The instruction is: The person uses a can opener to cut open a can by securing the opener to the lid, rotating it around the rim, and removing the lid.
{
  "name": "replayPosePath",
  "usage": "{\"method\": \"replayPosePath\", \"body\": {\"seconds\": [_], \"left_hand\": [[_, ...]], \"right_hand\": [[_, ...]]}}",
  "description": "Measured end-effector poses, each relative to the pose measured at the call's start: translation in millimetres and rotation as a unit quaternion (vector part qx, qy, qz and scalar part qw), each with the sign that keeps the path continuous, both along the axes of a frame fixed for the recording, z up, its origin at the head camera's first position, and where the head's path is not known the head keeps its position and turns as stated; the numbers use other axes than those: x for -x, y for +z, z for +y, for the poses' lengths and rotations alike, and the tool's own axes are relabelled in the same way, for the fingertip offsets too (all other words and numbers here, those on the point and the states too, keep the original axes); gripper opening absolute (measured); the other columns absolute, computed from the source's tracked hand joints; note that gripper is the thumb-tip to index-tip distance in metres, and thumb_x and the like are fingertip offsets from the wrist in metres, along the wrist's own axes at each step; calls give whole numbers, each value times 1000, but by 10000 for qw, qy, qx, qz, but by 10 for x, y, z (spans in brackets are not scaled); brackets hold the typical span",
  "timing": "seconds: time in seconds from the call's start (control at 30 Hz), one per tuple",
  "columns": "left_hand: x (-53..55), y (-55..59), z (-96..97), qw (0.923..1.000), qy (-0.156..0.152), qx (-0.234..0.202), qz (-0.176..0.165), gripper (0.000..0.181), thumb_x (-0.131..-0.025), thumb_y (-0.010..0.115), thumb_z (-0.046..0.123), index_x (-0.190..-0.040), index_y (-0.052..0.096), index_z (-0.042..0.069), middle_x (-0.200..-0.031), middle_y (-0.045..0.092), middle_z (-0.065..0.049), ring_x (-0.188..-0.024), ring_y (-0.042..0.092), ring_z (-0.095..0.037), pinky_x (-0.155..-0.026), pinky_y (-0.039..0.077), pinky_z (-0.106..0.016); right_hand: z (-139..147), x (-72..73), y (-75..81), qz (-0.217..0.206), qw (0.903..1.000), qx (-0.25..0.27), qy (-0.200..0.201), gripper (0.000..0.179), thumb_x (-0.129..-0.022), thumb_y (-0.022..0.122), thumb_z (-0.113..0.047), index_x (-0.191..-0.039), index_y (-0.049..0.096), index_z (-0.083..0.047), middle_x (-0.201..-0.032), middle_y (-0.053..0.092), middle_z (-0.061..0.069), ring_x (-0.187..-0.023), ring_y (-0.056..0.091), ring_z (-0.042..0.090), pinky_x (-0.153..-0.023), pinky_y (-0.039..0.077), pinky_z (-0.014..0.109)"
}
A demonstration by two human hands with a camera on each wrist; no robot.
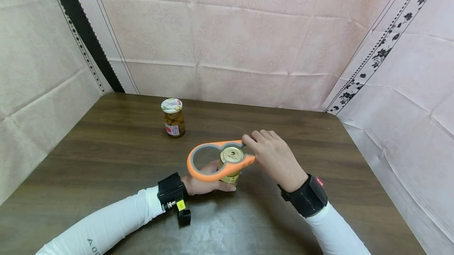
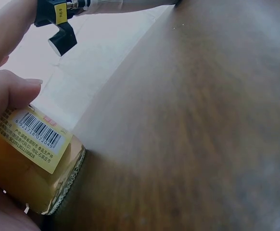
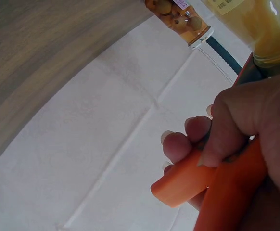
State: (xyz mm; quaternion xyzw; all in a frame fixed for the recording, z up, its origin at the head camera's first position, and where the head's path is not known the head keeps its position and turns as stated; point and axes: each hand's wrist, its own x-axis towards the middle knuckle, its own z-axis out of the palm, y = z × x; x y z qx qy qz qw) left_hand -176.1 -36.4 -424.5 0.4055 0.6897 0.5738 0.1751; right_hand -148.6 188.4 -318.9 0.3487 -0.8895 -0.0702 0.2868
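Observation:
My left hand [image 1: 207, 186] grips a glass jar [image 1: 231, 179] with a gold lid [image 1: 232, 154]. In the left wrist view the jar's yellow barcode label [image 2: 34, 137] shows beside the thumb, and amber contents fill the glass. An orange jar opener [image 1: 234, 167] with a grey inner lining lies around the lid, its wide loop over my left hand. My right hand [image 1: 274, 158] holds the handle ends from the right. The right wrist view shows its fingers curled round the two orange handles [image 3: 185, 180], which stand slightly apart.
Another glass jar [image 1: 173, 119], with a white patterned lid and brown pieces inside, stands upright farther back and left on the dark wooden table [image 1: 117, 148]. Pale cloth [image 1: 230, 38] hangs behind the table and along both sides.

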Motion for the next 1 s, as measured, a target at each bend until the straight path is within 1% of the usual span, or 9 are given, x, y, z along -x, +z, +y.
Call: {"method": "replayPosePath", "body": {"seconds": [0.2,0.3,0.33,0.43,0.53,0.57,0.77,0.87,1.0], "left_hand": [[10,-13,-5,9999,-54,-24,113,97,-88,80,16,-162,18,34,-169,17,14,-155,17,-7,-122,28,-25],[1,3,-9,9999,-104,-100,74,98,-88,79,15,-162,17,31,-170,15,12,-156,15,-8,-123,27,-26],[-1,8,-9,9997,-153,-169,-24,98,-89,79,13,-163,17,29,-171,15,11,-156,16,-8,-123,27,-26],[-6,20,-11,9998,-132,-145,9,98,-89,79,14,-163,17,28,-171,14,10,-156,15,-9,-123,27,-25],[-4,24,-8,9999,-97,-69,9,98,-88,79,15,-162,17,31,-170,14,15,-156,14,-7,-123,26,-24],[-4,27,-9,10000,-48,-22,70,98,-88,80,16,-162,18,33,-170,14,16,-156,14,-7,-123,26,-24],[-6,18,-10,9997,-29,-196,-126,99,-86,82,18,-161,20,37,-169,16,16,-155,15,-7,-123,26,-24],[-11,17,-11,9998,7,-198,-26,99,-85,82,18,-161,21,36,-170,16,15,-156,15,-8,-123,26,-24],[-15,28,-4,9997,51,-161,183,100,-84,83,17,-161,21,35,-171,16,8,-156,15,-9,-123,26,-23]], "right_hand": [[-7,26,-7,-58,10000,30,20,37,-80,74,9,-105,57,-12,-86,58,3,-81,59,23,-84,55,36],[-11,35,-11,5,10000,-6,33,37,-80,73,10,-105,57,-12,-86,58,3,-81,58,23,-84,54,36],[-11,38,-11,27,10000,-10,34,37,-80,73,10,-104,57,-12,-86,58,3,-82,58,23,-85,54,36],[-8,46,-16,65,10000,-5,41,36,-81,73,10,-105,57,-12,-87,58,3,-83,58,23,-86,55,36],[-3,47,-17,28,10000,-8,29,37,-81,75,9,-106,58,-12,-89,60,3,-85,59,23,-89,55,37],[-2,46,-15,5,10000,-14,29,38,-81,76,8,-107,58,-12,-90,61,3,-86,59,23,-89,55,37],[0,46,-4,-146,9999,-19,1,40,-80,81,3,-110,60,-14,-96,65,1,-91,60,23,-93,54,38],[1,47,-5,-187,9998,21,19,40,-80,81,4,-110,60,-13,-97,66,0,-91,59,22,-93,54,38],[3,41,-2,-190,9998,81,83,40,-79,81,5,-109,60,-13,-98,67,0,-90,58,22,-93,54,38]]}}
